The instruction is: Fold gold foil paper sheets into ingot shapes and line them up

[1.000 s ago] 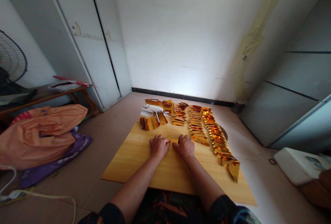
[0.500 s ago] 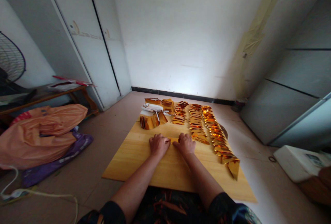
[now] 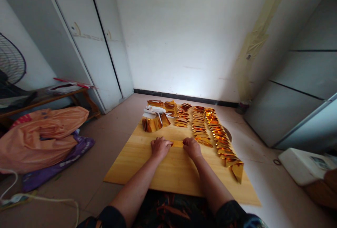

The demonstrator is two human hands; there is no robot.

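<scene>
A narrow strip of gold paper [image 3: 178, 144] lies across the middle of the wooden board [image 3: 131, 165]. Its left end is pinched by my left hand [image 3: 160, 146], its right end by my right hand [image 3: 192, 147]. Beyond my hands and to the right, folded gold pieces [image 3: 222, 136] lie overlapping in long rows. A curved stack of gold sheets [image 3: 152, 124] stands at the back left of the board, beside a white bundle [image 3: 154, 110] and more gold sheets behind it.
On the floor at left are an orange bag [image 3: 42, 136], a purple bag [image 3: 63, 161] and a pale cable [image 3: 52, 198]. A white box [image 3: 302, 166] is at right. The wall [image 3: 184, 38] rises behind the board.
My right hand has moved a little to the right, away from my left hand, and more of the gold strip shows between them.
</scene>
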